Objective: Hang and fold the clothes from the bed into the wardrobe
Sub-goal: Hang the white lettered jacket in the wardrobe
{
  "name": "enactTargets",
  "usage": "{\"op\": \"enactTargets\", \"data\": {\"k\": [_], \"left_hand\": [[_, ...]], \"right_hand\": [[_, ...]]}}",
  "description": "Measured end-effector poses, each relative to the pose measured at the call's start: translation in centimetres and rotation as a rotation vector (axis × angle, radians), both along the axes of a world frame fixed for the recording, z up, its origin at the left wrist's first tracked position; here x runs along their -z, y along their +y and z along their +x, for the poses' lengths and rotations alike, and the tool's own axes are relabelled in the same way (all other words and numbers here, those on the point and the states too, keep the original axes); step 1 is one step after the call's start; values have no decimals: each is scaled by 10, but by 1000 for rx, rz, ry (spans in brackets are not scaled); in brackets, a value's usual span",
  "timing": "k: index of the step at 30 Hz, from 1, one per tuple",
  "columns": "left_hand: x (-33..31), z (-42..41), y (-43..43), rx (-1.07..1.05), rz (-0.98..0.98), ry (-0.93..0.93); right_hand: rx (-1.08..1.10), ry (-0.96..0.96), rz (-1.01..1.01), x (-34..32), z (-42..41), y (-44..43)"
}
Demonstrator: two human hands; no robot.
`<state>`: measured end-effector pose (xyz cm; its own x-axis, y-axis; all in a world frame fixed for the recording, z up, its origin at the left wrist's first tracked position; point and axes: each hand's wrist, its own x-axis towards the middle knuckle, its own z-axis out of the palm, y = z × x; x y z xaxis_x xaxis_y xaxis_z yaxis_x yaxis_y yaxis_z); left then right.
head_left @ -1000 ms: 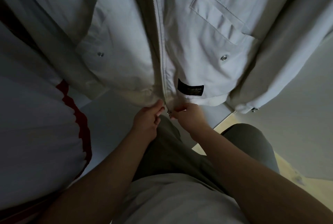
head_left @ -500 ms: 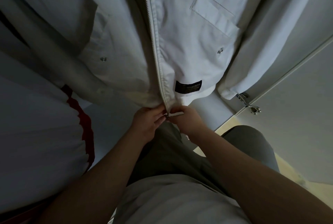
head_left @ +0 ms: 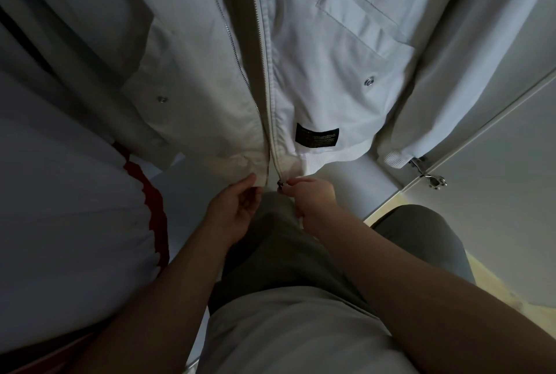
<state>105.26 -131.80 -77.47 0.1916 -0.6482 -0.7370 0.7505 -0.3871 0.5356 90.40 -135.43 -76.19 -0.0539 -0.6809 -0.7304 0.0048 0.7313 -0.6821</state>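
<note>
The zipper (head_left: 261,27) of the jacket (head_left: 331,73) is running straight up from the hem (head_left: 331,160); the right hand (head_left: 313,202) is pinching its slider (head_left: 279,183) there; the left hand (head_left: 233,214) is gripping the hem just beside.

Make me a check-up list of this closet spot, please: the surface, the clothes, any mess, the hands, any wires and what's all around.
Surface: nothing seen; no table or bed in view.
Job's things: white jacket hangs with its zip undone; black label sits near the hem.
Clutter: nothing seen.
Hands: left hand pinches the jacket's hem beside the zip; right hand pinches the zip slider at the bottom end.
Cables: nothing seen.
Surroundings: white garment with red trim hangs on the left; wardrobe door with a metal fitting on the right; pale floor below.
</note>
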Motion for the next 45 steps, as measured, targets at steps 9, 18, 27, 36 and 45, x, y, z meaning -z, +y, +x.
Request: {"op": "enactTargets", "data": {"k": [9,18,27,36,45], "left_hand": [[-3,-1,-2,161,18,40],[0,-14,-4,124,-58,-119],[1,-30,2,-153,-71,-141],[4,-28,7,-151,-137,-102],[7,-28,7,-90,-162,-109]], "right_hand": [[-34,63,0,3,1,1],[7,71,-23,5,1,4],[100,-10,28,-1,10,7],[85,-44,60,-1,15,10],[116,-69,57,-1,17,8]]}}
